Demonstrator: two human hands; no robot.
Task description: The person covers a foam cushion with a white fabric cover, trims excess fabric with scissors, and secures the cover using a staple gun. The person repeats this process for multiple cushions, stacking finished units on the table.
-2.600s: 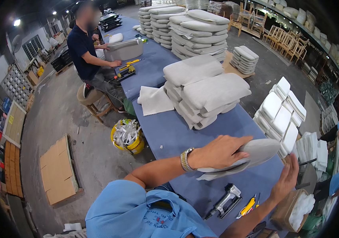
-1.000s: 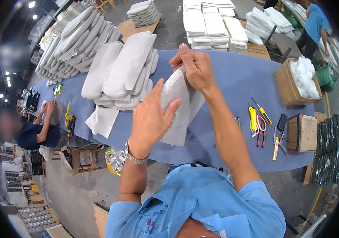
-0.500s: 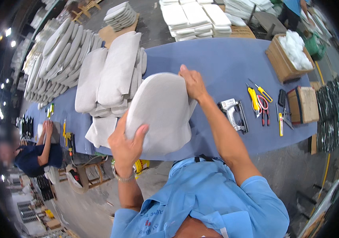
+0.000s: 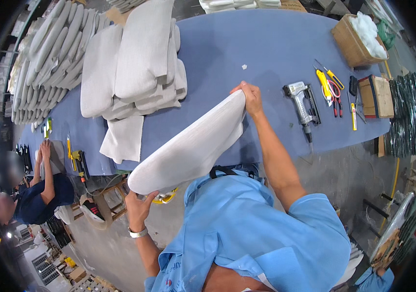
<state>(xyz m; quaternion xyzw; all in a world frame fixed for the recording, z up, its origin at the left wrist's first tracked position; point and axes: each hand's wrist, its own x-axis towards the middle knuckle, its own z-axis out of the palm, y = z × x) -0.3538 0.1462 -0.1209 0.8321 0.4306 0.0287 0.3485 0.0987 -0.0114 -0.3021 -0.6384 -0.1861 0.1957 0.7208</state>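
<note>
A light grey fabric-covered cushion pad is held tilted between my hands, slanting from lower left to upper right over the table's near edge. My left hand grips its rounded lower-left end, with the thumb on the near edge and the other fingers mostly hidden beneath. Closed on the upper-right end is my right hand. Just left of the pad lie piled grey covers and a loose grey fabric piece. A metal staple gun rests to the right of my right hand.
On the blue-covered table lie yellow cutters, red-handled pliers and a small white scrap. A carton of white stuffing stands far right. A taller cushion stack and a seated co-worker are at left.
The pad has turned from its broad face toward me to a slanted, edge-on position. My left hand has moved down and left to its lower end. The view has shifted.
</note>
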